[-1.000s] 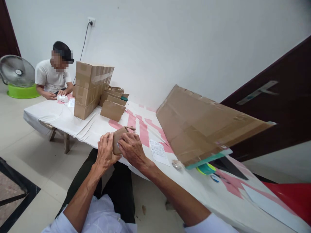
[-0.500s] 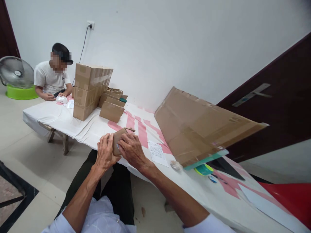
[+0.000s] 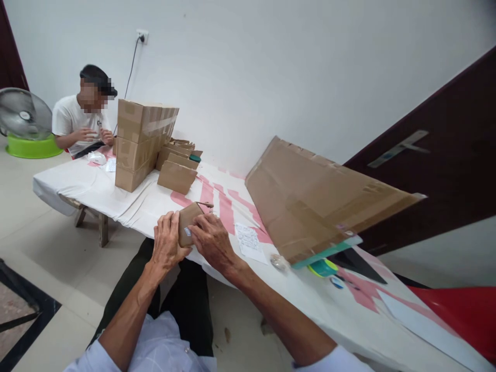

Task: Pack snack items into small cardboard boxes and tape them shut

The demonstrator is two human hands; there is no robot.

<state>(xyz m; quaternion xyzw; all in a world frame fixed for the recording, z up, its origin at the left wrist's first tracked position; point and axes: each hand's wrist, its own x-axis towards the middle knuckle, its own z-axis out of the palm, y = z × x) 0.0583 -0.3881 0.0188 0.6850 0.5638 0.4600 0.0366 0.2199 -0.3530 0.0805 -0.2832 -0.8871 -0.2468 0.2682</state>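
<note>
As the tilted carton [image 3: 187, 221] lies between, I find left hand [image 3: 166, 240] clasping it, right hand [image 3: 212, 238] curled beside its label [image 3: 188, 232], grip unclear.

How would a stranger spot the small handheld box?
Find the white-covered table. At its near edge, between the left hand and right hand, is a small brown box. Unlike the stacked cartons, it is held, with a pale label.
</note>
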